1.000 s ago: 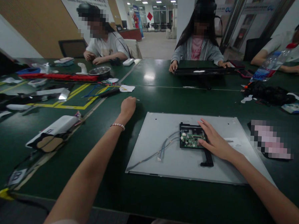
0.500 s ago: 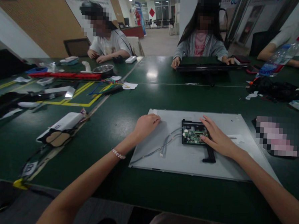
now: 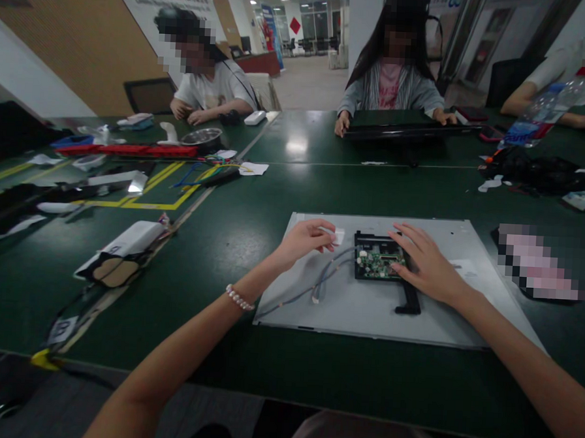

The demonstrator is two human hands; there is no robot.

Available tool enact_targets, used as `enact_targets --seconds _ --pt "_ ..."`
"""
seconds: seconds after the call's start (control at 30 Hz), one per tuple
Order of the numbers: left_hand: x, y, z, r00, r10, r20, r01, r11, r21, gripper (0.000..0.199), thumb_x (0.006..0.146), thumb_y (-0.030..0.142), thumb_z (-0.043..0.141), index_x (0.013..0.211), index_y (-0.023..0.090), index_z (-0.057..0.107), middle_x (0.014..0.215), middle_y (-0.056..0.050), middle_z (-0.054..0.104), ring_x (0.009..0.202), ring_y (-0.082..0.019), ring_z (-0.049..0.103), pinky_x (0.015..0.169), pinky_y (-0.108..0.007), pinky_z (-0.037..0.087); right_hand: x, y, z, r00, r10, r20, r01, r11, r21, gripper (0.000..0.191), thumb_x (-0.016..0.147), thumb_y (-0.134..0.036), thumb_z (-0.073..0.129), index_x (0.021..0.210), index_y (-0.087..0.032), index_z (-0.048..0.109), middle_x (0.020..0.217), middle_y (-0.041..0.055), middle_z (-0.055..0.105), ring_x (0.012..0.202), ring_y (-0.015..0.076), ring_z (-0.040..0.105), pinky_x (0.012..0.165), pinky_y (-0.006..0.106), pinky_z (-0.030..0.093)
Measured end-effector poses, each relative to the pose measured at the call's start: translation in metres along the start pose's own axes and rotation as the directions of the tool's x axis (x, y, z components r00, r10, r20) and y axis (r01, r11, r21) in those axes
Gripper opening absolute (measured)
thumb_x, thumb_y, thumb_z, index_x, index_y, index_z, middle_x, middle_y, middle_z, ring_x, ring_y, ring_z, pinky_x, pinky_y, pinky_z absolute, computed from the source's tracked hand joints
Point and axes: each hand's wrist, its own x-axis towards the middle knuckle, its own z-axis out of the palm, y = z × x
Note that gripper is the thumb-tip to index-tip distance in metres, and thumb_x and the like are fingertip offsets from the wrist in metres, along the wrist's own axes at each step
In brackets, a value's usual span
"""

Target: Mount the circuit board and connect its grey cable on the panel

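Note:
A flat light-grey metal panel (image 3: pixel 356 320) lies on the green table before me. On it sits a green circuit board (image 3: pixel 376 265) in a black plastic bracket (image 3: pixel 410 297), with a grey cable (image 3: pixel 329 270) running off to the left. My left hand (image 3: pixel 311 239) is above the panel's upper left part, its fingers pinching a small white piece of tape or paper (image 3: pixel 339 236). My right hand (image 3: pixel 425 265) lies over the right side of the bracket and board, fingers spread and thumb apart.
A pink-patterned phone-like object (image 3: pixel 540 264) lies right of the panel. At left are a white-wrapped battery pack (image 3: pixel 124 249) and several wires. Across the table one person holds a black screen (image 3: pixel 405 132); other people sit at both sides. A plastic bottle (image 3: pixel 535 120) stands far right.
My left hand has moved right from the panel's upper left corner, and the white piece now shows in its fingers. My right hand has stayed on the bracket.

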Motion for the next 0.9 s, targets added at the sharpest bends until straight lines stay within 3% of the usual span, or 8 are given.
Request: enact_targets --seconds 0.1,0.27,0.37,0.57,0.77,0.83,0.9 --pt "-0.005 0.008 0.024 0.993 -0.057 0.1 0.065 0.995 -0.072 0.02 0.083 0.031 0.066 0.098 0.018 0.065 0.08 -0.005 0.073 0.069 -0.012 0.068 0.058 -0.023 0.048 0.001 -0.014 -0.006 0.99 -0.104 -0.095 0.1 0.994 -0.043 0.068 0.093 -0.036 0.054 0.153 -0.038 0.022 0.154 0.0047 0.038 0.143 0.0333 0.031 0.116 0.061 0.024" --pt "-0.009 0.02 0.059 0.98 -0.05 0.193 0.078 0.988 -0.136 0.016 0.081 0.029 0.068 0.091 0.016 0.068 0.075 -0.003 0.07 0.064 -0.01 0.065 0.053 -0.02 0.04 0.004 -0.033 -0.003 0.96 -0.161 -0.229 0.174 0.984 0.036 0.062 0.091 -0.023 0.057 0.149 -0.029 0.035 0.14 0.0106 0.053 0.129 0.0297 0.05 0.106 0.054 0.044" --pt "-0.009 0.026 0.07 0.977 -0.021 0.214 0.062 0.981 -0.183 0.015 0.082 0.026 0.066 0.092 0.015 0.069 0.071 -0.002 0.066 0.06 -0.009 0.062 0.051 -0.02 0.034 0.004 -0.033 0.0 0.943 -0.225 -0.245 0.228 0.974 -0.02 0.053 0.09 -0.018 0.059 0.141 -0.025 0.046 0.133 0.0132 0.057 0.125 0.0294 0.053 0.101 0.053 0.049" --pt "-0.014 0.034 0.083 0.984 -0.073 0.165 0.112 0.964 -0.242 0.013 0.082 0.023 0.064 0.09 0.016 0.071 0.066 0.0 0.06 0.055 -0.007 0.051 0.05 -0.021 0.031 0.0 -0.032 0.001 0.91 -0.325 -0.257 0.304 0.945 -0.118 0.043 0.088 -0.01 0.06 0.129 -0.023 0.057 0.12 0.0126 0.065 0.114 0.0257 0.06 0.094 0.047 0.054" --pt "-0.015 0.032 0.084 0.987 -0.103 0.125 0.127 0.973 -0.195 0.015 0.079 0.028 0.068 0.085 0.015 0.071 0.063 0.002 0.055 0.05 -0.006 0.039 0.05 -0.022 0.029 -0.003 -0.035 0.0 0.893 -0.353 -0.278 0.321 0.934 -0.155 0.032 0.089 -0.007 0.059 0.116 -0.025 0.065 0.11 0.0078 0.07 0.106 0.0225 0.064 0.09 0.042 0.055" --pt "-0.013 0.029 0.083 0.991 -0.079 0.106 0.091 0.988 -0.123 0.018 0.082 0.031 0.066 0.087 0.015 0.071 0.066 0.001 0.058 0.051 -0.007 0.041 0.051 -0.023 0.032 -0.004 -0.035 0.0 0.897 -0.345 -0.275 0.31 0.936 -0.165 0.027 0.089 -0.008 0.06 0.111 -0.023 0.067 0.106 0.0083 0.071 0.103 0.0223 0.065 0.09 0.041 0.055" --pt "-0.013 0.027 0.081 0.996 0.031 0.084 -0.033 0.999 0.025 0.02 0.086 0.032 0.061 0.088 0.015 0.071 0.074 -0.001 0.063 0.058 -0.01 0.05 0.056 -0.024 0.04 -0.004 -0.033 -0.001 0.907 -0.321 -0.273 0.288 0.945 -0.155 0.024 0.09 -0.009 0.059 0.108 -0.022 0.068 0.104 0.0084 0.072 0.101 0.0223 0.065 0.089 0.041 0.055"
